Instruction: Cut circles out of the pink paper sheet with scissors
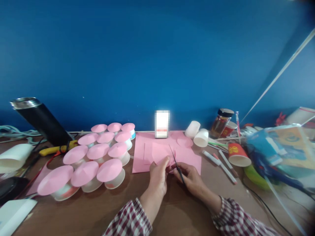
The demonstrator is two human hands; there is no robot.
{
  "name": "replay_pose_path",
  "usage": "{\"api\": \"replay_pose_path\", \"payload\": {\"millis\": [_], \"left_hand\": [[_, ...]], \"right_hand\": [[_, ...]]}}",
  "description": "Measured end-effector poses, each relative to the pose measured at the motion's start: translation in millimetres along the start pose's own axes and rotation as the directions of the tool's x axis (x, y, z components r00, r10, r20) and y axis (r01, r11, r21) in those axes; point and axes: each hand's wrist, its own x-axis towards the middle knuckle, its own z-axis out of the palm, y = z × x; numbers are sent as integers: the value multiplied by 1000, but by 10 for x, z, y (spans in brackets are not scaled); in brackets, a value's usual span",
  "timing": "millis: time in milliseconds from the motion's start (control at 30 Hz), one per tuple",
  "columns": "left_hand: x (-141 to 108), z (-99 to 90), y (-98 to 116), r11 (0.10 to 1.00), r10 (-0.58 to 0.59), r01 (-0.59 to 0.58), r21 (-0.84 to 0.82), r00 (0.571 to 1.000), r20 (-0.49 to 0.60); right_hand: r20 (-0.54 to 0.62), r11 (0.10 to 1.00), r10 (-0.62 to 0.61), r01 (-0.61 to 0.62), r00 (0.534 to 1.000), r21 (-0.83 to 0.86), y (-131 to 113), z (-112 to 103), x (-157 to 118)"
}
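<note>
Pink paper (159, 151) first: we see it over the mat of larger pink sheets (140, 166), its near edge pinched in the left hand (158, 177), thumb on top, presumably to steady it against the blades. Right hand (189, 178) is curled round the scissors (180, 175), points facing away from us at the paper's right edge, likely so the cut runs clear of the left fingers; whether the blades bite, we can't tell. Disc (185, 142) lies flat just beyond, on the sheets. Phone (162, 124) stands upright behind, blurred, probably placed for easy viewing. Left, we get twelve pink cones (109, 170) capping cups in rows, which seems to keep them sorted and off the work spot. Right: two bare white cups (201, 138) near the sheets, then pens (227, 171), red cup (239, 154), all within reach, we'd guess.
</note>
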Motion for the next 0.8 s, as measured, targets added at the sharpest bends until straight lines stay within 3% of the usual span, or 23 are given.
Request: {"api": "replay_pose_path", "payload": {"millis": [133,467,800], "left_hand": [[-18,14,22,1000,0,0,2,999,-39],[53,-30,-42,999,41,-42,20,999,18],[14,-14,-4,999,20,-18,46,999,-32]], "right_hand": [[-3,1000,-7,7,1000,3,-9,1,2],[10,1000,4,-4,1000,-9,0,-9,0],[31,999,14,-15,999,35,-18,1,3]]}}
